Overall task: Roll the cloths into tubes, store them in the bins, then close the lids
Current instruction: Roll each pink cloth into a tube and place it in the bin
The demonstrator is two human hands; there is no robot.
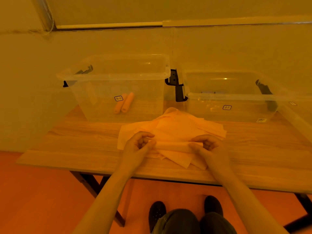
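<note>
Head view: the left hand (139, 145) and right hand (206, 144) pinch the rolled edge (172, 146), fingers curled, keeping the tube tight. Two finished rolls (124, 103) lie in the left bin (116, 76).

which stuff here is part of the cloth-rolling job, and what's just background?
In the job:
- left hand and right hand, pinching the half-rolled cloth
- cloth pile
- left bin holding rolled cloths
- right bin

Background:
- table
- blind cord
- shoes
</note>
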